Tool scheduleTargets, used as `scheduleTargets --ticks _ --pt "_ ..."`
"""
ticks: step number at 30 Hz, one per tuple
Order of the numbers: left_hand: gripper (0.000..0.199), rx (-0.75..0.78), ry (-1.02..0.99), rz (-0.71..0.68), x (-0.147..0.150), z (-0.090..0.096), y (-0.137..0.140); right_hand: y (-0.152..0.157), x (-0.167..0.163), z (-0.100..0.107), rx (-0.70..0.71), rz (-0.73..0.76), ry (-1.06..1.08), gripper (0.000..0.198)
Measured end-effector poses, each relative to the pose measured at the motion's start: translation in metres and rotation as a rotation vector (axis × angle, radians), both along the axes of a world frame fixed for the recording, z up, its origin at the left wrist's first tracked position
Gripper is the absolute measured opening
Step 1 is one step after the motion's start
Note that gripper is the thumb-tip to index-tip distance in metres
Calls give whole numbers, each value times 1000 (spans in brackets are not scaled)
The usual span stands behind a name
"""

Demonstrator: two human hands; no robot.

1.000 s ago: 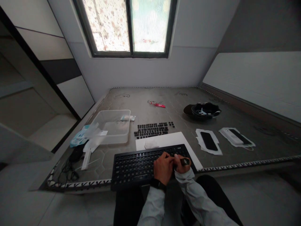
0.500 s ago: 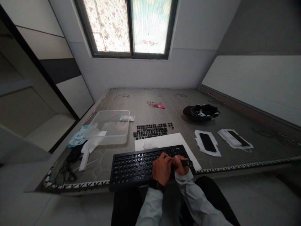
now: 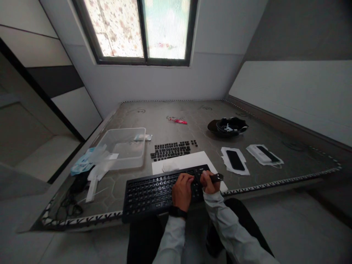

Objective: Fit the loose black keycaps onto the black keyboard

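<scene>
A black keyboard (image 3: 151, 192) lies at the mattress's front edge, its key positions bare of caps over most of its left part. My left hand (image 3: 182, 190), with a dark watch at the wrist, rests on the keyboard with thumb and fingers pinched together; whatever is between them is hidden. Beside it, over the keyboard's right end, my right hand (image 3: 209, 182) is closed around a short black tool (image 3: 217, 178) whose end sticks out to the right. Rows of loose black keycaps (image 3: 172, 149) sit beyond the keyboard. Partly under the keyboard is a white sheet (image 3: 198, 158) with a crumpled white tissue (image 3: 170, 167).
A clear plastic box (image 3: 132, 163) stands at left, near a blue packet (image 3: 82, 162) and a black cable (image 3: 68, 209). Rightward are a dark cap (image 3: 229, 127) and two phones, one black (image 3: 235, 160), one with a white piece (image 3: 261, 156). A red packet (image 3: 178, 121) lies farther back.
My hands have moved slightly apart, and the black tool shows more clearly beyond my right fist. The whole view has shifted, so everything sits a little farther left.
</scene>
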State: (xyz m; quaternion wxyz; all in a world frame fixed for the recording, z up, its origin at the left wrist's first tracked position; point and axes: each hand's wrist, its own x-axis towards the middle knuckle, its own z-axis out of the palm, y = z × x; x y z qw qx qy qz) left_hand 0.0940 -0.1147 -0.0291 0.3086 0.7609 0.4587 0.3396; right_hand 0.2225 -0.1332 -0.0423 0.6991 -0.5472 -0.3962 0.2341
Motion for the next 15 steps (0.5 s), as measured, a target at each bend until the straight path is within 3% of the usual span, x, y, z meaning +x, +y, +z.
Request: scheduleTargets --ticks 4,7,11,15 --pt "25 -100 -91 40 -2 0 1 -2 19 10 -128 -87 -395 50" --pt "23 -104 -96 66 -2 0 1 -5 32 8 -199 -24 -600 37" --pt "22 -54 -111 82 -2 0 1 -8 35 1 -203 117 -707 25" --pt "21 -67 -127 61 -2 1 1 -6 30 -3 -195 159 -737 22"
